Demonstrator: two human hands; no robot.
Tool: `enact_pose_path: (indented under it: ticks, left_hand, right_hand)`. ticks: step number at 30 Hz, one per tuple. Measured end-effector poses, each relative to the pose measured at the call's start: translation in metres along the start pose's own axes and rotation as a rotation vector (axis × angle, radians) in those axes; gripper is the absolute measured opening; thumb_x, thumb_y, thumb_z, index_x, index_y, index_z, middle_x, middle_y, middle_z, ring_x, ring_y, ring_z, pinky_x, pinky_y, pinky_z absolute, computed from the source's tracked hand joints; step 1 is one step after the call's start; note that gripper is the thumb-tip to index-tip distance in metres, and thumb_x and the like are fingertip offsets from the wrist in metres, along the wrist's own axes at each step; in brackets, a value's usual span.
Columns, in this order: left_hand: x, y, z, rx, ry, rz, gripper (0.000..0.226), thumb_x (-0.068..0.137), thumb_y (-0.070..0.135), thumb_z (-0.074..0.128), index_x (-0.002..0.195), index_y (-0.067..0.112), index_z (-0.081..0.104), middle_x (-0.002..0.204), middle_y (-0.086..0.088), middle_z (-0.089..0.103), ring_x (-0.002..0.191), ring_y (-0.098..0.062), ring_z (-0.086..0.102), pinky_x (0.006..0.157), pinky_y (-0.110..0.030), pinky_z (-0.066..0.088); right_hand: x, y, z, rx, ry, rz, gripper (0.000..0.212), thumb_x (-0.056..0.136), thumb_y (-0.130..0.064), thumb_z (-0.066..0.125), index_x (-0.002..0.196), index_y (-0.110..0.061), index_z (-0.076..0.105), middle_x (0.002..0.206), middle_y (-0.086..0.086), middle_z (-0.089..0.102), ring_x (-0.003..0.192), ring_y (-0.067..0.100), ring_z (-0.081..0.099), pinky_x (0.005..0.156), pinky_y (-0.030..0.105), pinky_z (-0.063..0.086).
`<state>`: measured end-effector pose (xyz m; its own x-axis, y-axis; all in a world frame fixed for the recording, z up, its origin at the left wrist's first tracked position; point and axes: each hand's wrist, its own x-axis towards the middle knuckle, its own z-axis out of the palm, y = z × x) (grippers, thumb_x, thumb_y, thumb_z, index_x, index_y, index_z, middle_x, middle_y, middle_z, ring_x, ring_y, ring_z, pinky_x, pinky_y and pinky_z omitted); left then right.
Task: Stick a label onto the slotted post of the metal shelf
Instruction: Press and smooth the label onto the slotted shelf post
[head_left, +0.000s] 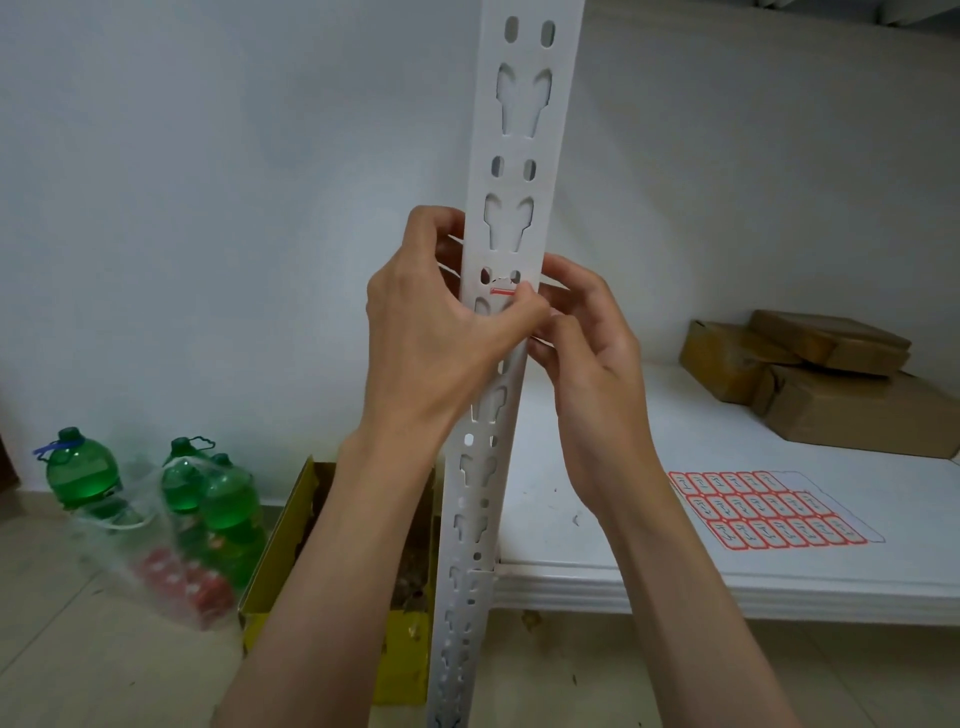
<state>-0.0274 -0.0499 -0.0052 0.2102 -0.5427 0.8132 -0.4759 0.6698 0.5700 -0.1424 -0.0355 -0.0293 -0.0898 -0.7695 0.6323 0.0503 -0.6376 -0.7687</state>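
Your left hand (431, 332) wraps the slotted post (511, 208), its thumb pressing the red-edged label (502, 292) against the post's front face below two oval holes. Your right hand (587, 343) curls round the post's right edge, fingertips beside the label. Label sheet (769, 512) lies on the white shelf (597, 545); cardboard boxes (810, 374) sit behind.

Dim, soft bluish light, faint shadows, wide-angle bending at edges

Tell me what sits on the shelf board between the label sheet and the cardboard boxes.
Nothing: in the head view the white shelf board is bare between the label sheet and the cardboard boxes.
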Motion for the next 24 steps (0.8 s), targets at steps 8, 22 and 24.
enact_pose_path:
  ticks: [8, 22, 24]
  left_hand:
    - [0.0010, -0.0022, 0.0006, -0.005, -0.011, 0.025, 0.055, 0.072, 0.044, 0.072, 0.118, 0.020, 0.054, 0.103, 0.013, 0.065, 0.081, 0.000, 0.065, 0.073, -0.013, 0.054]
    - [0.0037, -0.0031, 0.0024, -0.009, -0.052, 0.038, 0.056, 0.074, 0.048, 0.071, 0.117, 0.020, 0.049, 0.105, 0.014, 0.059, 0.082, 0.002, 0.062, 0.069, -0.002, 0.047]
    - [0.0040, -0.0035, 0.0013, -0.014, -0.060, 0.035, 0.053, 0.074, 0.047, 0.070, 0.115, 0.022, 0.048, 0.106, 0.014, 0.060, 0.083, 0.001, 0.062, 0.069, -0.002, 0.047]
  right_hand:
    - [0.0010, 0.0024, 0.0004, 0.011, 0.021, 0.022, 0.030, 0.106, -0.007, 0.044, 0.128, -0.020, 0.060, 0.110, -0.007, 0.073, 0.109, 0.010, 0.069, 0.094, 0.026, 0.055]
    - [0.0013, 0.0015, 0.0028, 0.036, 0.026, 0.030, 0.025, 0.106, -0.010, 0.044, 0.120, -0.021, 0.062, 0.096, -0.020, 0.074, 0.097, 0.003, 0.071, 0.081, 0.015, 0.053]
    - [0.0018, 0.0023, 0.0027, 0.032, 0.030, 0.033, 0.026, 0.107, -0.009, 0.044, 0.122, -0.018, 0.062, 0.099, -0.017, 0.074, 0.099, 0.005, 0.071, 0.082, 0.016, 0.054]
